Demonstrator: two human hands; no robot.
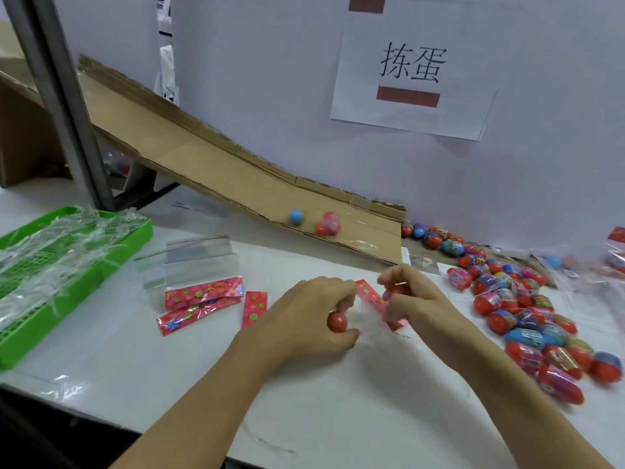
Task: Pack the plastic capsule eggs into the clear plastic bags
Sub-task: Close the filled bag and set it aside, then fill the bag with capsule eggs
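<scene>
Capsule eggs are all over this bench, so going left to right: way out past the left hand (313, 313) there's a green tray (135, 231) with crinkly plastic in it, then a couple of empty clear bags (199, 258) with red flowered header cards lying flat, closer to that hand but not touching it. Up beyond both hands a cardboard chute (236, 177) has a blue egg and a red one sitting near its bottom end.

The left hand is curled around a red egg (337, 322), which pokes out under the fingers toward the thumb side, so its long axis looks like it runs roughly toward the other hand. The right hand (411, 296) is pinching what seems to be a bag with a red header card (371, 296), and maybe an egg too; it's blurry, can't swear to it. The two hands are just beside each other, bag between them.

The big loose pile of eggs (527, 319) lies off the right hand's outer side, so that hand is nearer for the next grab, I'd guess.
</scene>
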